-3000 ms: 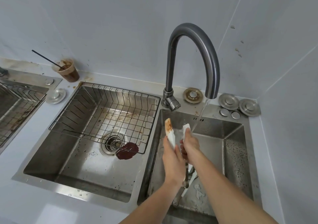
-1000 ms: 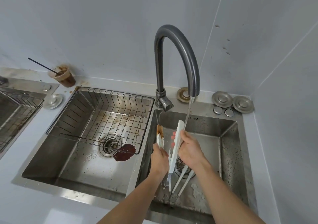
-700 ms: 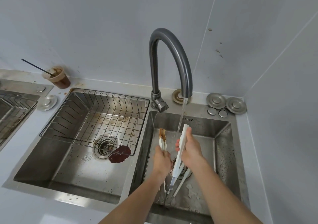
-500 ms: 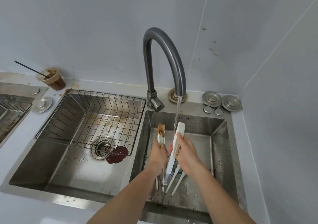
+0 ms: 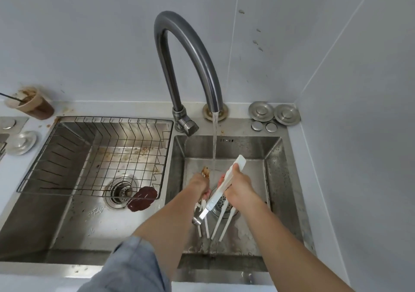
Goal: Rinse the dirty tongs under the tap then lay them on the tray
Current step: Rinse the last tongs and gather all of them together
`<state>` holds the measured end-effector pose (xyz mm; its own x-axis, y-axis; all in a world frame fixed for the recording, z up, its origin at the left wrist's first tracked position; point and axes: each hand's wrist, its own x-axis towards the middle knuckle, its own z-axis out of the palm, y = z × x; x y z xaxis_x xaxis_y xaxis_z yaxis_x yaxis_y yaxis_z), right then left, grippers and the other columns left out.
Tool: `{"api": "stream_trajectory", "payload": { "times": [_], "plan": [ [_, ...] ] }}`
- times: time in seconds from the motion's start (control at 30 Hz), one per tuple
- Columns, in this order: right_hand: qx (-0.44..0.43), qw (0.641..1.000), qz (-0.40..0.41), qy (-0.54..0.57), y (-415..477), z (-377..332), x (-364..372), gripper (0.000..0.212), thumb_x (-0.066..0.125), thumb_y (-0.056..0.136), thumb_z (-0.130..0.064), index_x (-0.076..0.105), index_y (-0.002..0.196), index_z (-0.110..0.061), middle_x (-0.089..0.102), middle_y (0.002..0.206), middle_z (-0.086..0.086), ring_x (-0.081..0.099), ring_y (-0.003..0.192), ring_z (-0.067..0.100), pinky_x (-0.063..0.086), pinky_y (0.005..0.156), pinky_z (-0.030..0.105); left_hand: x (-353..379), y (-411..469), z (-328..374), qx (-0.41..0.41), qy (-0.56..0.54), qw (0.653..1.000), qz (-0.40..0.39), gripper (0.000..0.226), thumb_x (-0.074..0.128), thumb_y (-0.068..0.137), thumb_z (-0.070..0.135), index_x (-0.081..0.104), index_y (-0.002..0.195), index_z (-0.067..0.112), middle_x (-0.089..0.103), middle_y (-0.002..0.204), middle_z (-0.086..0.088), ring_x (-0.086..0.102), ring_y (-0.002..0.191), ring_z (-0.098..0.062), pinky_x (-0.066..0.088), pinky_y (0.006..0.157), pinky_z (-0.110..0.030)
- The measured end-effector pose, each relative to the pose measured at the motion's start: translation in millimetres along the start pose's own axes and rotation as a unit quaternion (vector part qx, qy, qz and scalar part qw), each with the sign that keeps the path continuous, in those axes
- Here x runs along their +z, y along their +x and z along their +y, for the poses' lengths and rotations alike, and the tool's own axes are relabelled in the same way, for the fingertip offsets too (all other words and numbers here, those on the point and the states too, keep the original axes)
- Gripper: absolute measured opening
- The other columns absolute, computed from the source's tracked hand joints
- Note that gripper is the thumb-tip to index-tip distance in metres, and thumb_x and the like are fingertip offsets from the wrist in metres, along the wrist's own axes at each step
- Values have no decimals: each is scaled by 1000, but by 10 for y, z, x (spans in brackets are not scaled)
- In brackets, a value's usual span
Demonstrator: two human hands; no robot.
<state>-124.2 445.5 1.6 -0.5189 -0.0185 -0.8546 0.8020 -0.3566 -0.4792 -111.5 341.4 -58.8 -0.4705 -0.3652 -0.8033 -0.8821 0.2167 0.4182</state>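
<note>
In the right basin (image 5: 272, 179) of the double sink, the tongs (image 5: 214, 199) are held above the drain. Their hinge is low and near, and their two arms are spread and raised toward the far wall.

The left hand (image 5: 198, 184) is clenched around the left arm, whose tip (image 5: 205, 171) carries brown residue. The right hand (image 5: 239, 186) grasps the white right arm, fingers wrapped round it, with the clean tip projecting past them.

The tap (image 5: 186, 51) is running. Its stream (image 5: 215, 141) falls between the two tips, just beside the soiled one. Judgement: the arms are held apart to expose their inner faces, and the tips are kept high so that runoff drains toward the hinge and into the basin.

The rinse step is in hand and incomplete, since the residue is not yet cleared. The soiled tip probably needs moving right, into the stream.

Several white-handled utensils (image 5: 224, 224) lie on the basin floor beneath the hands. A wire basket (image 5: 112, 119) sits in the left basin, with a dark brown patch (image 5: 142, 198) beside that drain. A stained cup (image 5: 31, 103) stands on the far left counter.

No tray can be identified with certainty. Whether the basket serves as one cannot be told.
</note>
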Motion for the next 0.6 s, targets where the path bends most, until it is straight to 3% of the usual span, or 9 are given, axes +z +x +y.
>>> {"api": "stream_trajectory", "payload": {
  "times": [0.07,0.13,0.2,0.27,0.33,0.37,0.43,0.5,0.6],
  "plan": [
    [-4,1000,-3,6,-4,-12,42,29,44,99,-31,50,86,-6,50,68,11,49,56,21,46,54,32,6,57,40,0,32,999,16,20,41,96,6,57,84,-2,52,38,-6,41,21,-11,32,28,-15],
    [-16,1000,-5,4,-6,-38,56,29,43,99,-31,49,83,-7,51,65,12,50,54,21,47,52,32,36,103,95,-6,39,999,20,21,43,97,13,57,94,-2,54,52,-9,45,28,-13,29,26,-11],
    [-22,1000,-9,7,10,-56,42,28,43,99,-32,50,87,-7,53,69,13,52,56,21,49,54,32,78,132,158,3,55,998,24,27,47,98,20,59,105,-3,59,65,-10,55,43,-16,37,29,-15],
    [-21,999,-16,24,20,-66,13,27,44,99,-32,50,92,-6,52,74,13,53,61,21,50,57,32,120,156,200,29,101,994,30,33,47,98,26,60,116,1,68,94,-13,68,79,-22,55,58,-25],
    [-23,999,-19,33,13,-60,-3,27,44,99,-31,51,92,-6,52,77,12,53,62,20,50,58,32,160,180,199,39,113,992,43,40,42,99,34,56,122,5,62,120,-14,61,109,-28,52,90,-36],
    [-24,999,-19,31,7,-50,-5,27,44,99,-31,51,91,-6,53,77,12,54,62,20,50,58,32,167,176,193,38,106,993,42,43,40,99,38,56,122,5,61,122,-15,59,111,-30,50,95,-40],
    [-25,999,-17,27,-10,-26,-8,27,45,99,-30,53,89,-6,55,79,12,57,64,21,50,59,32,168,182,192,35,88,995,38,45,39,98,41,56,120,6,62,120,-15,60,108,-30,50,93,-38],
    [-29,999,-21,29,-17,-13,-15,27,45,99,-29,53,87,-6,56,79,12,57,66,21,51,60,32,175,179,194,43,33,998,10,43,37,100,35,56,120,2,63,112,-15,64,97,-28,51,79,-29],
    [-43,998,-24,23,-2,-40,-75,27,44,99,-28,52,84,-8,50,73,10,51,62,18,49,59,30,145,95,161,61,-17,996,-59,33,39,98,8,53,122,-10,58,72,-10,53,56,-16,46,50,-22]
  ]
}}
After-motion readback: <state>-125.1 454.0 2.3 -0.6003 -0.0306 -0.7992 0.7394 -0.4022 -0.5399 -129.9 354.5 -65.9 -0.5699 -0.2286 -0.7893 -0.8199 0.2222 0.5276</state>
